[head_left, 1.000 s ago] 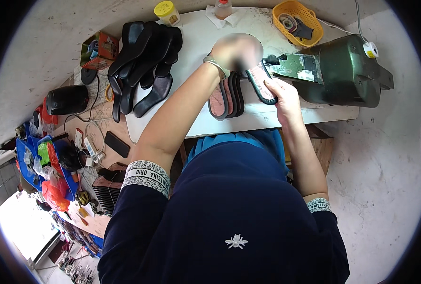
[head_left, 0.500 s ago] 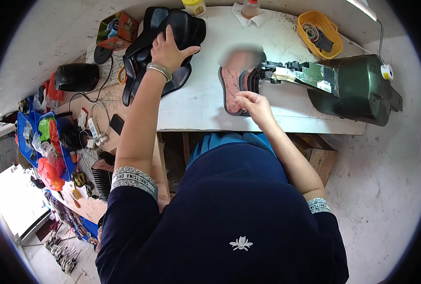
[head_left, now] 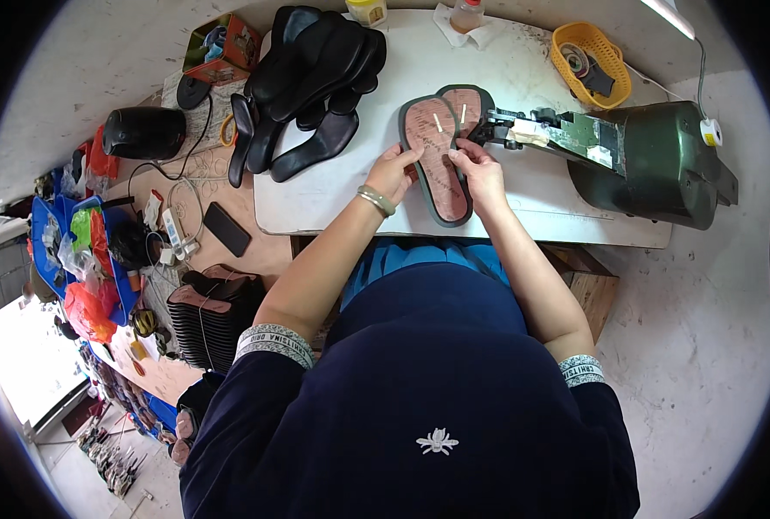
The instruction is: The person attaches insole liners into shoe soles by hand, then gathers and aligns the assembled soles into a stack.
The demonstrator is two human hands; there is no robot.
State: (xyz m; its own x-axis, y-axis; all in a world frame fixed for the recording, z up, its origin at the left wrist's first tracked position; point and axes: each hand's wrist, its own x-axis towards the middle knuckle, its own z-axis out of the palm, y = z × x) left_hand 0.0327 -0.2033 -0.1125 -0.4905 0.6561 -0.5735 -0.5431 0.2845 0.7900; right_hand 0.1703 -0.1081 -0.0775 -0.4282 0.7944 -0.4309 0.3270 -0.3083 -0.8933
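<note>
Work in hand: both hands pinch a dark-rimmed sandal sole with a reddish-brown face (head_left: 437, 160) at upper centre, on the white worktable (head_left: 333, 195).
Left hand (head_left: 394, 171): fingers clenched on the sole's left edge.
Right hand (head_left: 480, 169): fingertips grasping its right edge.
Done, seemingly: a second sole (head_left: 467, 104) sits at the green machine's arm (head_left: 567, 134).
Left: a pile of black soles (head_left: 311, 73), upper left, looks unworked.
Packages: yellow basket (head_left: 588, 56), upper right; colourful box (head_left: 223, 43), upper left; yellow-capped jar (head_left: 366, 10), top edge.

Matt pinkish sole (head_left: 437, 156), glossy green metal machine (head_left: 662, 160)
</note>
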